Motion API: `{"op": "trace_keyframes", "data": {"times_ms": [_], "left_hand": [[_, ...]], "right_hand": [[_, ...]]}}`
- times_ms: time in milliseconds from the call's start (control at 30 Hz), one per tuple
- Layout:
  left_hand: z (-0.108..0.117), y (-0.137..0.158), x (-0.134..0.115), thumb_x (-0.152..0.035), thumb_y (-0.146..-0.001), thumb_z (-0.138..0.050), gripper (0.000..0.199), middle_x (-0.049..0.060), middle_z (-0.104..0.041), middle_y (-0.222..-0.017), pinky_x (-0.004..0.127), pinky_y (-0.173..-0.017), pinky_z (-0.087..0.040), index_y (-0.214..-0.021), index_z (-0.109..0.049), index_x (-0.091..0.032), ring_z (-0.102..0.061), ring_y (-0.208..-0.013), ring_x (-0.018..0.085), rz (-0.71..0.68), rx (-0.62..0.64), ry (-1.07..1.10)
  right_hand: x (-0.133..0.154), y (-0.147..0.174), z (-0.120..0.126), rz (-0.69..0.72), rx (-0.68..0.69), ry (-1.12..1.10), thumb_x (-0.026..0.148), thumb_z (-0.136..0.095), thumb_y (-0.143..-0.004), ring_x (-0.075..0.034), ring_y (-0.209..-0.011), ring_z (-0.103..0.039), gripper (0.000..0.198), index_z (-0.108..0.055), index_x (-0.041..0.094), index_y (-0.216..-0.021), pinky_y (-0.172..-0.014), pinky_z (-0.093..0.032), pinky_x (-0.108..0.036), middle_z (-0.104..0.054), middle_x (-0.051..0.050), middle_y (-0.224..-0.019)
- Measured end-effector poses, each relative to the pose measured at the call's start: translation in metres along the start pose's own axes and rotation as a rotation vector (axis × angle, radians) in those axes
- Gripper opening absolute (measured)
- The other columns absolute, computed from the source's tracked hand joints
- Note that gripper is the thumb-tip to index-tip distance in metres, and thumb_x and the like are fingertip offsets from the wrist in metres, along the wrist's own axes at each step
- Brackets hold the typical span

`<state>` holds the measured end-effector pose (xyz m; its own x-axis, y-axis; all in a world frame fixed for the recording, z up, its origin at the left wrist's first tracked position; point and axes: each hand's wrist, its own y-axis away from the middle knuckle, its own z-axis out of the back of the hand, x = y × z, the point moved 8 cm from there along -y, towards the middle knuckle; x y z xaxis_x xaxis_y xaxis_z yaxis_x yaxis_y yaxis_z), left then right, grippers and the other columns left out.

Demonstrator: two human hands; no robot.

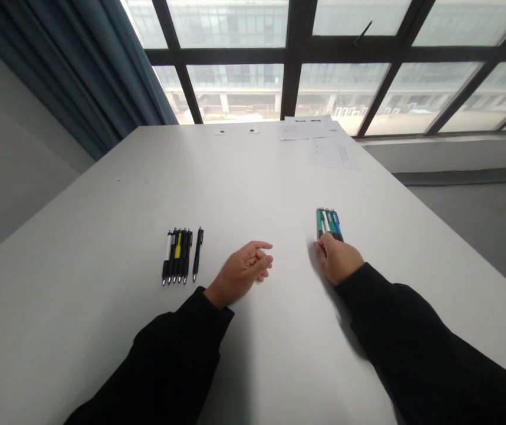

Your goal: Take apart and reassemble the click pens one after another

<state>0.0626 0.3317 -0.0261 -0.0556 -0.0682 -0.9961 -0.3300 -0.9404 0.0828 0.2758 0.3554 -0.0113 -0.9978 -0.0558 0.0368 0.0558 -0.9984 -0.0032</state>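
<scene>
My right hand (338, 258) rests on the white table (102, 206), its fingers curled over the near ends of a bundle of several pens (328, 223) with green, white and blue barrels. My left hand (244, 268) lies on the table in the middle, fingers loosely curled, holding nothing. To its left lies a row of several black, white and yellow pens (177, 255), with one black pen (197, 252) a little apart on the right of that row.
Sheets of paper (332, 152) lie at the far right of the table, with two small round objects (254, 130) near the far edge. A large window with dark frames stands behind, and a blue curtain (80, 71) hangs at left.
</scene>
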Motion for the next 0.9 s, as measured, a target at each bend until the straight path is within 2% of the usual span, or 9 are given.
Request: {"op": "trace_keyframes", "data": {"times_ms": [200, 367, 767, 900], "left_hand": [[0.0, 0.001, 0.001, -0.049, -0.088, -0.065, 0.042, 0.001, -0.061, -0.08, 0.023, -0.054, -0.047, -0.11, -0.059, -0.014, -0.059, -0.062, 0.011, 0.009, 0.004, 0.011], [-0.001, 0.001, 0.001, -0.05, -0.089, -0.064, 0.041, 0.002, -0.062, -0.08, 0.023, -0.054, -0.046, -0.108, -0.059, -0.014, -0.058, -0.062, 0.011, 0.016, 0.005, 0.009], [-0.002, 0.001, 0.0, -0.049, -0.089, -0.062, 0.039, 0.002, -0.062, -0.08, 0.023, -0.055, -0.046, -0.103, -0.06, -0.013, -0.057, -0.062, 0.01, 0.036, 0.014, -0.04], [-0.001, 0.001, 0.001, -0.049, -0.09, -0.061, 0.037, 0.002, -0.062, -0.08, 0.024, -0.055, -0.046, -0.102, -0.061, -0.014, -0.058, -0.062, 0.01, 0.029, 0.022, -0.058]], "right_hand": [[-0.002, -0.001, -0.007, -0.001, -0.013, 0.033, 0.029, -0.037, -0.103, -0.021, -0.061, -0.066, 0.021, -0.054, 0.017, -0.103, -0.049, -0.022, -0.028, -0.071, -0.011, -0.079], [-0.002, -0.001, -0.01, -0.002, 0.025, 0.044, 0.027, -0.037, -0.103, -0.023, -0.065, -0.069, 0.018, -0.051, 0.016, -0.105, -0.05, -0.028, -0.028, -0.072, -0.012, -0.083], [-0.002, 0.001, -0.007, -0.067, 0.079, 0.07, 0.027, -0.039, -0.102, -0.024, -0.069, -0.071, 0.016, -0.052, 0.017, -0.105, -0.054, -0.035, -0.028, -0.073, -0.013, -0.085], [-0.004, 0.003, 0.002, -0.108, 0.045, 0.07, 0.033, -0.04, -0.101, -0.027, -0.073, -0.072, 0.022, -0.053, 0.016, -0.105, -0.055, -0.034, -0.029, -0.074, -0.013, -0.085]]}}
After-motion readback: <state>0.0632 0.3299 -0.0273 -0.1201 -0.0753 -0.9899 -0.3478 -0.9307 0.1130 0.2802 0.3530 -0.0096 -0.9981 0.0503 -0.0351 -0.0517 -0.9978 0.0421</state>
